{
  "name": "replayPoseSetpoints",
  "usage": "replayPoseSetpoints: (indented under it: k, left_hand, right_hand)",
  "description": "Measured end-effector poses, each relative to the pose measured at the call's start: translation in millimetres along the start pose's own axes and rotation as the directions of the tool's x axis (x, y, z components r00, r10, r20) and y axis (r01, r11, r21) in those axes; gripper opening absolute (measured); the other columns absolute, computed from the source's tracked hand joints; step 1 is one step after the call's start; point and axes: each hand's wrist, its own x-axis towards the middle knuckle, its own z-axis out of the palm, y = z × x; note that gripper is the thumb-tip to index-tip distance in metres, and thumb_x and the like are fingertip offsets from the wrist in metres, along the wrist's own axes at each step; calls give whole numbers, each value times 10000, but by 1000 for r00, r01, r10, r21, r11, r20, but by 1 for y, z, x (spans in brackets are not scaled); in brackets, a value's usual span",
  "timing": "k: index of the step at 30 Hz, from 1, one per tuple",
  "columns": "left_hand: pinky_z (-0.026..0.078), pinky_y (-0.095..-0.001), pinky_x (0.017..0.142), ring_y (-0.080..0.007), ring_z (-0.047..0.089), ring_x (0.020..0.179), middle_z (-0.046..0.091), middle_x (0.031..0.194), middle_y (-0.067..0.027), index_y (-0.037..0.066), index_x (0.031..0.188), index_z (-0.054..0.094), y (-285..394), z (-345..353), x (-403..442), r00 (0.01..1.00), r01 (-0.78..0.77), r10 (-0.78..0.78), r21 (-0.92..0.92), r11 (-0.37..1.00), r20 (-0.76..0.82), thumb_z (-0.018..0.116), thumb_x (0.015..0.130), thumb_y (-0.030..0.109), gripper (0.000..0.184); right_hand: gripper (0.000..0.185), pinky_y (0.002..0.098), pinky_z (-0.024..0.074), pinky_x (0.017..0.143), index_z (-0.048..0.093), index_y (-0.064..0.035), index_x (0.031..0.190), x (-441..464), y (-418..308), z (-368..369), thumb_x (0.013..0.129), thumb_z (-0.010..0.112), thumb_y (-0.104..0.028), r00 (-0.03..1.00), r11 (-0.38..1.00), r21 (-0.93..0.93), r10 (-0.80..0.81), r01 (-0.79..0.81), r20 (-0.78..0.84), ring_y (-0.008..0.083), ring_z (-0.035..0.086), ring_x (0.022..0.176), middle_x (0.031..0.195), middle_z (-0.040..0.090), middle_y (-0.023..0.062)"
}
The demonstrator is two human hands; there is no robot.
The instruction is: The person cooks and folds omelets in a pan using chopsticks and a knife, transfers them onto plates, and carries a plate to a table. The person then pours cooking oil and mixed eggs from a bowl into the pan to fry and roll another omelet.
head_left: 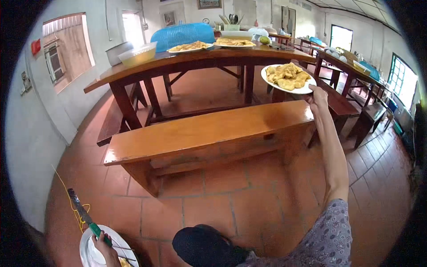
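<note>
My right hand (pixel 317 97) is stretched far forward, gripping the near right rim of a white plate (pixel 268 80) piled with yellow fried food (pixel 288 76). The plate is in the air, above the right end of a wooden bench. Low on the left, my left hand (pixel 105 249) is closed round the green handle of a long dark-bladed tool (pixel 81 208), which looks like a knife. Beneath that hand is a pale round tray (pixel 87 242) with a bit of yellow food. Two thin rods (pixel 125 253) stick out beside the fingers; their kind is unclear.
The glossy bench (pixel 200 132) stands before a long table (pixel 195 58). On it are two plates of food (pixel 190 47), a blue mesh cover (pixel 183 36), a bowl (pixel 138 54), a pot (pixel 116 53) and a green fruit (pixel 265 40). Yellow string (pixel 81 220) hangs near the tool.
</note>
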Motion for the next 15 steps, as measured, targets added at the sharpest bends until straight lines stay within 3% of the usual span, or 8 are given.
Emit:
replayPoseSetpoints:
  k: [1, 3, 4, 7, 8, 13, 15]
  left_hand:
    - [409, -224, 428, -114, 486, 510, 507, 684, -34, 64, 1018, 438, -15, -107, 12, 1000, 2, -2, 20, 1000, 0, 545, 769, -26, 286]
    - [410, -224, 428, -112, 489, 517, 510, 687, -31, 62, 1012, 443, -23, -102, 17, 998, -12, 11, 23, 1000, 68, 545, 773, -16, 271]
    - [411, -225, 428, -111, 491, 521, 511, 688, -29, 61, 1009, 445, -18, -133, 13, 993, -22, 24, -19, 1000, 116, 545, 776, -11, 264]
    - [430, -214, 475, -105, 513, 580, 529, 739, -24, 91, 1084, 426, -22, -131, 17, 990, 7, -4, -18, 1000, 138, 549, 785, -7, 338]
    - [440, -208, 498, -102, 524, 610, 538, 764, -22, 105, 1122, 417, -19, -170, 16, 986, 22, -21, -2, 1000, 164, 551, 789, -5, 375]
    - [442, -211, 498, -102, 523, 613, 539, 786, -20, 114, 1131, 412, -18, -200, 31, 987, 23, -25, 17, 1000, 161, 540, 799, 6, 372]
    - [415, -216, 449, -108, 499, 546, 501, 701, -10, 93, 1003, 433, -18, -214, 30, 994, -22, 23, -6, 1000, 107, 550, 769, 13, 273]
  right_hand:
    - [254, 314, 540, 553, 517, 68, 1028, -102, 18, -34, 800, 538, -43, 1000, 1000, -8, 17, -17, -7, 217, 623, 768, 928, 598, 155]
    - [259, 313, 540, 551, 509, 65, 1037, -94, 27, -31, 803, 534, -44, 1000, 999, 23, 25, -25, -7, 215, 623, 769, 934, 598, 151]
    - [262, 312, 540, 550, 505, 63, 1042, -129, -4, -47, 805, 532, -45, 1000, 998, 56, -12, 13, -9, 215, 623, 770, 936, 599, 150]
    - [223, 323, 542, 556, 526, 64, 985, -131, -13, -34, 780, 549, -21, 999, 989, 144, -34, 30, 26, 227, 621, 771, 928, 594, 161]
    - [204, 328, 543, 560, 536, 64, 956, -171, -26, -52, 767, 558, -8, 999, 983, 182, -38, 33, 24, 233, 620, 771, 923, 591, 167]
    - [243, 343, 556, 561, 524, 77, 975, -172, -47, -47, 753, 566, -12, 998, 972, 228, -64, 64, -8, 252, 622, 806, 960, 582, 180]
    - [250, 347, 554, 536, 523, 80, 972, -178, -58, -54, 745, 571, -14, 998, 978, 198, -67, 67, -7, 261, 626, 788, 958, 583, 184]
